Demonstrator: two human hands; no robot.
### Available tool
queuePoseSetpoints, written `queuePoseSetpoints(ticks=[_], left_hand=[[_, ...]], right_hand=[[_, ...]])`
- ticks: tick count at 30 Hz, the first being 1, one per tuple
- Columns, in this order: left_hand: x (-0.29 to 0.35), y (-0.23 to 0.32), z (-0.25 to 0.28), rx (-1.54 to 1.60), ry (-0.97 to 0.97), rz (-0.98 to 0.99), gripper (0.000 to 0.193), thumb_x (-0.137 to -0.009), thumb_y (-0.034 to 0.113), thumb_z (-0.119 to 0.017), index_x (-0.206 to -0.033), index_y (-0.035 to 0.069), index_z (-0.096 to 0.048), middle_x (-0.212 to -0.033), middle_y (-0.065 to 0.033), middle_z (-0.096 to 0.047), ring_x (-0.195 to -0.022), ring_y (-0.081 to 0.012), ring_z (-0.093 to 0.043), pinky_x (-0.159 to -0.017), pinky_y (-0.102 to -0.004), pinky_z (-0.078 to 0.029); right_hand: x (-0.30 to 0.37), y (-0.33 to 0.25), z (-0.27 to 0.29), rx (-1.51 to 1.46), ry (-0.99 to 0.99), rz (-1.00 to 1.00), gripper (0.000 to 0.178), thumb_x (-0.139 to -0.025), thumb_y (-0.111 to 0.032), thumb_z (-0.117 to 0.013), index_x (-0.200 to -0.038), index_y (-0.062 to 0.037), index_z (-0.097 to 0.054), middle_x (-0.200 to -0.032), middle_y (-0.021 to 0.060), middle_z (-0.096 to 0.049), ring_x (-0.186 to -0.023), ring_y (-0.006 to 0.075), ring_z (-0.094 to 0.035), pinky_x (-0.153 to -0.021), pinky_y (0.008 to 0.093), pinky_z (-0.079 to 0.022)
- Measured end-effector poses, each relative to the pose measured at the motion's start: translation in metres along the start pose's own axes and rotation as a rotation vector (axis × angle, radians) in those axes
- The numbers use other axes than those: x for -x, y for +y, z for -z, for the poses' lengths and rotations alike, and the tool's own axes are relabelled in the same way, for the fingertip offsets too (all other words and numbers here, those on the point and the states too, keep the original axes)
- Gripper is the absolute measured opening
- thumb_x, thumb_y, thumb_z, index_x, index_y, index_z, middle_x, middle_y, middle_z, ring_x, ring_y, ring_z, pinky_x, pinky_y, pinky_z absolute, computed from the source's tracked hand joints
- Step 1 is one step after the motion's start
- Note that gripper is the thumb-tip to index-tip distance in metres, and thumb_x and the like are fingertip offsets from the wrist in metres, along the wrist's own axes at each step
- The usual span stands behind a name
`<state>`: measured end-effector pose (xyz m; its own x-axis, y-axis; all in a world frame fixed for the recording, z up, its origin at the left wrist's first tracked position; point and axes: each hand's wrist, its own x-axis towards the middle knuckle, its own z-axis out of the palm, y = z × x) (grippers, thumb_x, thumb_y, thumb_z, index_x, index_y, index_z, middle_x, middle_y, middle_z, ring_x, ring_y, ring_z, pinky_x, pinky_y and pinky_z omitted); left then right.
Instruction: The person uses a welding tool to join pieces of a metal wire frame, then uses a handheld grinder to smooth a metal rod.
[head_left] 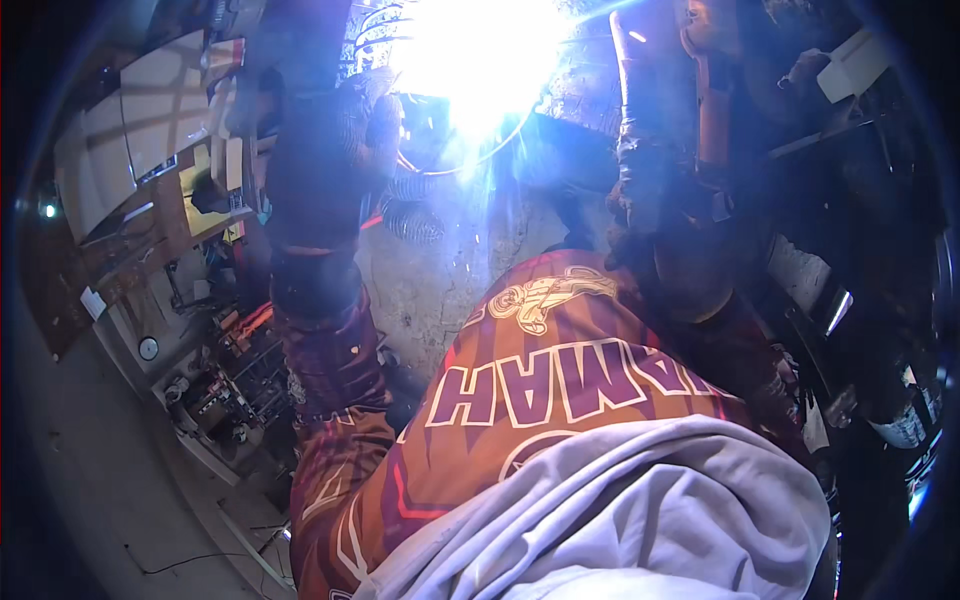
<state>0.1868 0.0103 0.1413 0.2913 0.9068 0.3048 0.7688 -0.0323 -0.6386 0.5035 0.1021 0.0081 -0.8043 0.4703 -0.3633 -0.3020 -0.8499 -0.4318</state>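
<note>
A welding arc point(480, 60) glares blue-white at the top middle and washes out the work around it. A thin curved wire or hoop edge point(440, 172) shows just below the glare. My left hand point(376, 125), in a dark glove, is at the glare's left side; its fingers are mostly lost in shadow and haze. To the right of the arc, my right hand point(650, 225), also dark-gloved, is closed at the lower end of a long pale-edged rod point(625, 90). The rod's kind is unclear in the dark. Smoke and sparks surround the arc.
An orange-brown upright bar point(712, 115) stands right of the rod. Pale panels point(150, 120) lie at the far left, above a cluttered heap of tools and parts point(235, 390). Below the arc is rough grey floor point(410, 290). A grey cloth point(620, 510) drapes over my patterned shirt.
</note>
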Motion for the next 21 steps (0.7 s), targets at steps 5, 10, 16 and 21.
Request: queuePoseSetpoints(ticks=[5,10,16,21], left_hand=[[-0.01,0.009,0.01,-0.083,-0.068,0.027,0.025,-0.093,0.038,-0.072,-0.109,0.019,-0.074,-0.087,-0.005,-0.07,-0.07,-0.0235,-0.07,-0.059,-0.0359,-0.057],[-0.025,0.011,0.011,0.359,-0.37,0.328,0.025,-0.093,0.031,-0.069,-0.114,0.018,-0.072,-0.087,-0.0098,-0.071,-0.073,-0.029,-0.069,-0.064,-0.0419,-0.057],[-0.009,0.003,0.009,0.446,-0.364,0.285,0.028,-0.094,0.025,-0.068,-0.119,0.014,-0.07,-0.094,-0.0105,-0.072,-0.081,-0.0317,-0.07,-0.069,-0.0433,-0.057],[-0.024,0.005,0.02,0.551,-0.541,0.394,0.033,-0.097,0.017,-0.066,-0.129,0.011,-0.067,-0.109,-0.0141,-0.074,-0.091,-0.0337,-0.072,-0.078,-0.0413,-0.057]], right_hand=[[0.001,0.003,0.002,-0.088,-0.083,0.059,0.038,-0.105,-0.04,-0.056,-0.128,-0.0095,-0.057,-0.1,0.0051,-0.062,-0.078,0.0155,-0.065,-0.066,0.031,-0.058],[-0.001,0.007,0.008,-0.189,-0.026,0.062,0.04,-0.106,-0.043,-0.056,-0.127,-0.0094,-0.057,-0.1,0.0051,-0.063,-0.075,0.0166,-0.066,-0.062,0.0322,-0.058],[-0.003,0.008,0.013,-0.187,-0.129,-0.012,0.036,-0.106,-0.035,-0.057,-0.132,-0.0097,-0.056,-0.105,0.0027,-0.065,-0.082,0.0123,-0.067,-0.061,0.0281,-0.057],[-0.005,0.004,0.014,0.386,0.05,0.035,0.039,-0.106,-0.029,-0.056,-0.138,-0.0084,-0.053,-0.106,0.0035,-0.065,-0.086,0.0109,-0.068,-0.065,0.0271,-0.058]])
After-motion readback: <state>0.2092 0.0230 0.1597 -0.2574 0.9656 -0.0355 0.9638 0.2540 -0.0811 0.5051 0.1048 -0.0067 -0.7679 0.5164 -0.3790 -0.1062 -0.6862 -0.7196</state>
